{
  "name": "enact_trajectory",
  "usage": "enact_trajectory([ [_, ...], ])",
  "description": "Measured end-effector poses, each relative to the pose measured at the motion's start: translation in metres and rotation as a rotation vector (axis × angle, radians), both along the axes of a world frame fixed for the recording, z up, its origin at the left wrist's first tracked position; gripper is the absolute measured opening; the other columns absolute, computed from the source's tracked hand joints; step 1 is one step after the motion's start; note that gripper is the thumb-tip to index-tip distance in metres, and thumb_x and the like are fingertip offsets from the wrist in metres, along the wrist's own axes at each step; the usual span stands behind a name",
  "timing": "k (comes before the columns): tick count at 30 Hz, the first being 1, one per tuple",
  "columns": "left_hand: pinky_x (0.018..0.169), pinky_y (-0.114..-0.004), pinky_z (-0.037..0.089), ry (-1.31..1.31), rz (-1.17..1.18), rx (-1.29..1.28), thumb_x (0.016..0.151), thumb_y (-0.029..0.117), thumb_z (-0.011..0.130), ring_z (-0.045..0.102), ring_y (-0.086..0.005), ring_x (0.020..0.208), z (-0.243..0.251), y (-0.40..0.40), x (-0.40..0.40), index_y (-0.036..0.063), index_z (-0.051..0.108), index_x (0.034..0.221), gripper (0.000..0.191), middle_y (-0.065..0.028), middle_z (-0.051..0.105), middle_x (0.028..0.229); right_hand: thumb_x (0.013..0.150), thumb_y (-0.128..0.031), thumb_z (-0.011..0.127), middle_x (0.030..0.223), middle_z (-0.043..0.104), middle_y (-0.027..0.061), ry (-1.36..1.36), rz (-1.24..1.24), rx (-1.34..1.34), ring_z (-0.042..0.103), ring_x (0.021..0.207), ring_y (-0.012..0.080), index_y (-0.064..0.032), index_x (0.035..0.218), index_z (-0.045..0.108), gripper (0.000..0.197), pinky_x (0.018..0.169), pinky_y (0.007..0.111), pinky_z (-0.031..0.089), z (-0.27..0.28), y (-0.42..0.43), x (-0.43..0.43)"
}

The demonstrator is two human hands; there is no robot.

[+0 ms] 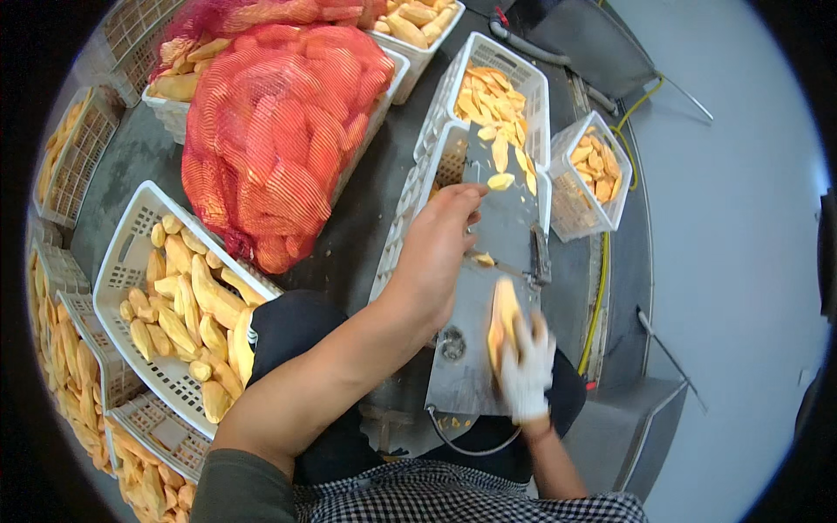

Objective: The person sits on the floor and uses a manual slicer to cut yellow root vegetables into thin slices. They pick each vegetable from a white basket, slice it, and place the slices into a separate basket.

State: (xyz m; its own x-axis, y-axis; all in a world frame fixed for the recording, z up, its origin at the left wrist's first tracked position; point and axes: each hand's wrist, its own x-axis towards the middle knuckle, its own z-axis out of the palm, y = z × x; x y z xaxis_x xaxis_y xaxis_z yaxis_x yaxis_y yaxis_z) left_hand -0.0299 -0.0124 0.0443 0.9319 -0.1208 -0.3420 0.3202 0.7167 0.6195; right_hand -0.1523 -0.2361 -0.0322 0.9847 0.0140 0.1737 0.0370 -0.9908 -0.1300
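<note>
A stainless-steel slicing board (458,386) slopes away from my lap, its far end over a white plastic crate. My right hand (528,366), in a white glove, holds a peeled sweet potato (503,314) lengthwise against the metal; both are blurred. Just beyond its tip, a blade slot (507,267) crosses the board, with a small piece caught there and a dark metal fitting (540,255) at the right end. My bare left hand (451,209) hovers past the slot, fingers loosely bent and apart. Near its fingertips lies a pale slice (501,182).
Slices (490,98) fill a far white crate (537,85); a smaller crate (561,189) stands right. To the left are a crate of peeled sweet potatoes (173,307) and a red mesh sack (274,137). More filled crates line the left edge. A yellow hose (596,301) runs along the right.
</note>
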Motion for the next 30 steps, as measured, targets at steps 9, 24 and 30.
enact_trajectory([
  [9,0.090,-0.031,0.040,0.037,-0.016,-0.028,0.095,0.026,0.049,0.052,-0.0154,0.100,-0.006,-0.013,0.010,0.0061,0.060,0.113,0.029,-0.0022,0.057,0.103,0.095,-0.030,0.042,0.130,0.053,0.0143,0.021,-0.132,0.020,0.050,0.116,0.0345,-0.0048,0.117,0.059,0.038,0.099,0.043,0.040,-0.079,-0.049,0.238],
  [24,0.089,-0.032,0.041,0.094,-0.046,-0.095,0.093,0.029,0.051,0.054,-0.0155,0.099,-0.008,-0.004,0.000,0.0063,0.060,0.111,0.030,-0.0029,0.058,0.103,0.096,-0.039,0.039,0.135,0.047,0.0149,-0.030,-0.106,-0.060,0.040,0.126,0.0347,-0.0048,0.126,0.053,0.048,0.105,0.045,0.030,-0.071,-0.004,0.150],
  [30,0.094,-0.032,0.039,0.042,0.078,-0.031,0.095,0.026,0.049,0.053,-0.0163,0.103,0.000,0.005,0.002,0.0053,0.057,0.114,0.029,-0.0043,0.057,0.108,0.096,-0.050,0.029,0.138,0.045,0.0143,0.132,-0.216,-0.056,0.040,0.128,0.0345,-0.0097,0.133,0.048,0.057,0.106,0.048,0.029,-0.089,-0.016,0.220],
])
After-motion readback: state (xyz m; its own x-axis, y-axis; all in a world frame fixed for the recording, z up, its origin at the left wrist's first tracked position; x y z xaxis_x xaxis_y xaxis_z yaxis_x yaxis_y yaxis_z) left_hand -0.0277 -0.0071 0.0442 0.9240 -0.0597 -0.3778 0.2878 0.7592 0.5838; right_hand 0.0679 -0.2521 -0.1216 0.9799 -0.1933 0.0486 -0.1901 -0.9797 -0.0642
